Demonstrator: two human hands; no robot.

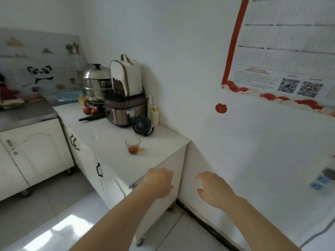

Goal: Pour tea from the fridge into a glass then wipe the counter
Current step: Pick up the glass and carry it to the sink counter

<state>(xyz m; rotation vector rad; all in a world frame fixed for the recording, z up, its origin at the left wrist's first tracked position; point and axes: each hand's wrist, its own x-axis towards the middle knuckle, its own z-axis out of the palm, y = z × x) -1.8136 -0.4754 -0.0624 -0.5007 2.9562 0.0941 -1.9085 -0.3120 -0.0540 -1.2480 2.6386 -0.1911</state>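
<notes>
Glass: one small clear tumbler (132, 146) on the white countertop (163, 156), near the front right corner, with a bit of brown tea in the bottom. Looks like the pour is done, so it's parked out in the open where it's easy to wipe around.
Spill: one amber puddle (141, 150) touching the tumbler's base on its right side. My guess is that's exactly what the wiping part is for.
Left hand: empty (159, 182), fingers curled loosely, hanging in front of the counter's end panel, below the edge. Not touching anything as far as I can tell.
Right hand: also empty (212, 189), fingers spread and relaxed, out in front of the white wall, apart from the left.
Cloth: none in view, so I'd say fetching one comes next.
Tea container and fridge: can't see either.
Back of counter: one steel stacked steamer pot (95, 82), one grey cooker (125, 111) with a cream bag (126, 77) on top, one small black desk fan (142, 125), two pale bottles (153, 110), a couple of red apples (90, 111). All pushed to the wall, which leaves the front free for working.
</notes>
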